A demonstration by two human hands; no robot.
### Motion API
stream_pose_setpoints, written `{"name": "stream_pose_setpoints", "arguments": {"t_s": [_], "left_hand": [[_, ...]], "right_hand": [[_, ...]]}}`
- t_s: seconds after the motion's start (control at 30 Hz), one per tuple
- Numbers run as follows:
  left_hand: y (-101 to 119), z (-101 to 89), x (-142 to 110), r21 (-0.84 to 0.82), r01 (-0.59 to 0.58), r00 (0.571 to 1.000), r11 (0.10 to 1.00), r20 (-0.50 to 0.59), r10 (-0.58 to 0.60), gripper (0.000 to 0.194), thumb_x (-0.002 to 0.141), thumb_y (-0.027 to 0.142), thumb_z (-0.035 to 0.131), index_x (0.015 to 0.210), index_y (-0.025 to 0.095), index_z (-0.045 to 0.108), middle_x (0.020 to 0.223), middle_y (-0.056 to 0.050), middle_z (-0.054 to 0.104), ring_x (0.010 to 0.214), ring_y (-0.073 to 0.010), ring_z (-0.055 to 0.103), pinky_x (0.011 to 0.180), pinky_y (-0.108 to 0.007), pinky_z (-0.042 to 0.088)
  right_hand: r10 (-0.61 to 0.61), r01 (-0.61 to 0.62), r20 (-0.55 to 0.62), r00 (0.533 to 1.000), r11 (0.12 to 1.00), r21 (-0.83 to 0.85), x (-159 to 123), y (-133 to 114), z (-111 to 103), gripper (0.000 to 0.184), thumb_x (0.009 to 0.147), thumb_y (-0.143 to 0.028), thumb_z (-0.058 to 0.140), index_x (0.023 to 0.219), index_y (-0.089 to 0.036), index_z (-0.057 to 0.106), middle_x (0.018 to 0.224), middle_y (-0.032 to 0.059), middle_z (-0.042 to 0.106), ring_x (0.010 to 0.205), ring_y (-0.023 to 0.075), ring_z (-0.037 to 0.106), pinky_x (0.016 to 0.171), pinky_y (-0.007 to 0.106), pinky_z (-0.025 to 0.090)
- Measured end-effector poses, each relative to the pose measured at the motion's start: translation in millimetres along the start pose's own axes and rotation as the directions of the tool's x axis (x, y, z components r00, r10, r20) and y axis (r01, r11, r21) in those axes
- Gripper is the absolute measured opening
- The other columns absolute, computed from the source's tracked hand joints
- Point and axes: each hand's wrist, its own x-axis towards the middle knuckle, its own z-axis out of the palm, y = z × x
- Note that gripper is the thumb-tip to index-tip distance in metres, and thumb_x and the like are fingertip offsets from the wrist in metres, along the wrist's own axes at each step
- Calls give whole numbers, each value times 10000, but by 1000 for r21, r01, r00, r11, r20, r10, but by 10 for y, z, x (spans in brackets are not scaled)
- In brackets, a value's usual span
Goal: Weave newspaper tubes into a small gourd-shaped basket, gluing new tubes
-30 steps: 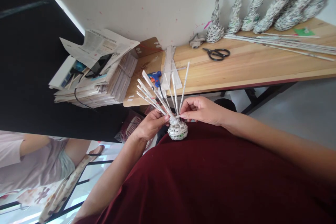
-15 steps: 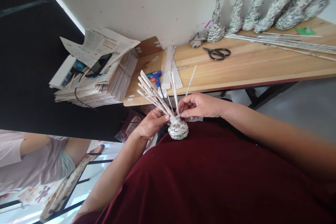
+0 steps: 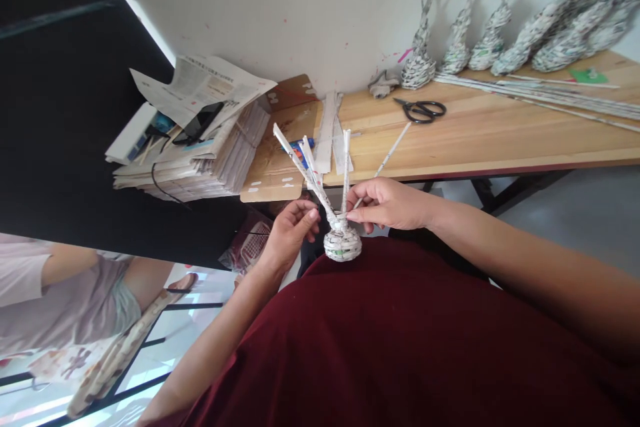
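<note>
A small round-bellied vase woven from rolled newspaper (image 3: 343,245) hangs upright in front of my shirt. Several stiff paper tubes (image 3: 346,167) fan upward out of its narrow neck. My right hand (image 3: 387,205) pinches the neck's right side between thumb and fingers, and one thin paper tube (image 3: 393,150) slants up and right from that grip. Just left of the neck, my left hand (image 3: 296,227) is loosely curled, its fingers a little apart and nothing visible in them. My right fingertips are partly hidden behind the tubes.
On the wooden table (image 3: 480,127) lie black scissors (image 3: 423,111), long paper tubes (image 3: 550,99) and a blue glue gun (image 3: 306,147). Similar woven pieces (image 3: 419,67) stand along the wall. Stacked newspapers (image 3: 220,167) are at left. Another person (image 3: 75,293) sits at lower left.
My left hand has let go of the vase's neck and moved slightly left. The vase has turned, so its tubes stand differently. The tube by my right hand leans further right.
</note>
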Motion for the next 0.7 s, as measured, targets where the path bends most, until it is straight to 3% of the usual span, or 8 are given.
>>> {"name": "stream_pose_setpoints", "arguments": {"t_s": [0.1,0.2,0.3,0.5,0.7], "left_hand": [[78,-4,-79,39,-124,988,992,-93,127,265,836,353,801,870,154,630,711,8,648,595,-81,576,519,-177,471],[163,48,-138,45,-161,986,986,47,159,317,785,278,843,1025,174,664,917,-41,732,742,-124,661,624,-223,553],[214,118,-171,104,-211,965,972,184,189,407,753,231,863,1116,180,686,990,-62,749,831,-155,689,739,-264,572],[275,170,-228,399,-347,935,849,213,282,170,802,257,827,943,177,778,927,-61,770,811,-174,689,741,-269,528],[243,142,-211,306,-236,967,922,169,191,122,793,267,831,820,170,762,780,-35,741,709,-157,655,697,-268,530]], "right_hand": [[2,-3,-12,1000,998,-61,-22,-7,11,166,815,-300,744,878,-175,654,661,10,672,549,124,620,488,227,450],[-36,33,-18,999,989,-141,-58,-14,61,131,837,-293,701,878,-178,653,710,18,689,591,136,632,556,253,479],[-94,71,-57,994,944,-324,-126,-72,132,80,855,-265,664,876,-188,661,683,2,686,603,137,612,585,258,449],[-194,108,-81,978,794,-599,-231,-229,248,71,887,-227,614,835,-212,660,682,-5,719,582,133,598,588,266,386],[-206,119,-63,977,761,-638,-220,-269,297,46,902,-231,606,924,-223,646,705,-8,732,609,147,628,613,271,393]]}}
